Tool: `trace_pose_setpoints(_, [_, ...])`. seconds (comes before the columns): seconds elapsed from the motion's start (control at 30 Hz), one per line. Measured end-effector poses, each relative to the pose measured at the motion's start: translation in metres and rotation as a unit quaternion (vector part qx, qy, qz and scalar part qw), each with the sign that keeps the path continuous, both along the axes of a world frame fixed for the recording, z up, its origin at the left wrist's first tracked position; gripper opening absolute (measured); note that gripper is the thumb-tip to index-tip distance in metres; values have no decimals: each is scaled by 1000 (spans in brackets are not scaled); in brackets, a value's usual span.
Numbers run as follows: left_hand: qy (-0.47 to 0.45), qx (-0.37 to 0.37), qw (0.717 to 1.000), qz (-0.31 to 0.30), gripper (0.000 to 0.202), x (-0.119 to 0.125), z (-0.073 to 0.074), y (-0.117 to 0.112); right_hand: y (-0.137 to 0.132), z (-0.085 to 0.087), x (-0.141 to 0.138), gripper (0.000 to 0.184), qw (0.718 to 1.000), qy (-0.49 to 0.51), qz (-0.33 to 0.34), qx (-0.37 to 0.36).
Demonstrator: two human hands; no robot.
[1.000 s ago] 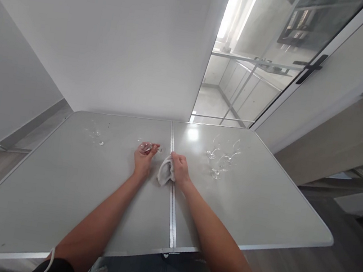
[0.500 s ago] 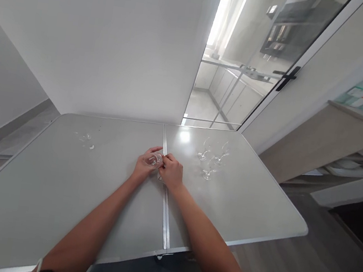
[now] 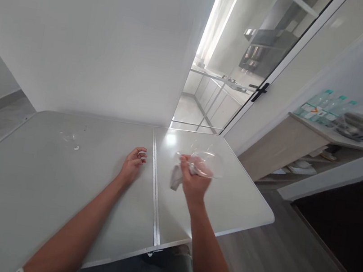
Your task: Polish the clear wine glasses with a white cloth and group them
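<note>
My right hand (image 3: 195,179) is closed around a clear wine glass (image 3: 212,161), smeared by motion, above the right half of the table (image 3: 89,204). A pale cloth (image 3: 176,178) hangs from the same hand on its left side. My left hand (image 3: 133,163) is over the table just left of the centre seam, its fingers loosely curled and apart, with nothing in it. Behind the held glass, other clear glasses (image 3: 196,145) show only faintly, partly hidden. At the table's far left lies something small, clear and glassy (image 3: 71,138), too faint to name.
A white wall (image 3: 113,44) rises behind the table, with a glazed door (image 3: 215,91) beside it. To the right stands a wooden shelf unit (image 3: 278,146) bearing several plastic bottles (image 3: 322,105). A metal-edged seam (image 3: 156,182) crosses the table.
My hands have moved apart. The right one has carried a wine glass and the cloth to the right, while the left has let go. The view has turned slightly right.
</note>
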State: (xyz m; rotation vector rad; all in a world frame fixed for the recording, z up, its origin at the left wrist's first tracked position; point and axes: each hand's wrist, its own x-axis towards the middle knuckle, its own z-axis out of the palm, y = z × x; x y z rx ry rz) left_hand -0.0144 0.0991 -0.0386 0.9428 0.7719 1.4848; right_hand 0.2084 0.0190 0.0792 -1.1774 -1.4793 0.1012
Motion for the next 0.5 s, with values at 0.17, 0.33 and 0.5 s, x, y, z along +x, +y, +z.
trace_pose_setpoints(0.17, [4,-15,1000,0,43,3,-4,4,-24,-9,108,29,976,9,-209,-59])
trace_pose_setpoints(0.33, [29,-20,999,-3,37,4,-2,3,21,-62,188,34,944,-62,-222,-237])
trace_pose_setpoints(0.5, [48,-18,999,-3,32,4,3,0,56,-94,204,35,926,-52,-176,-331])
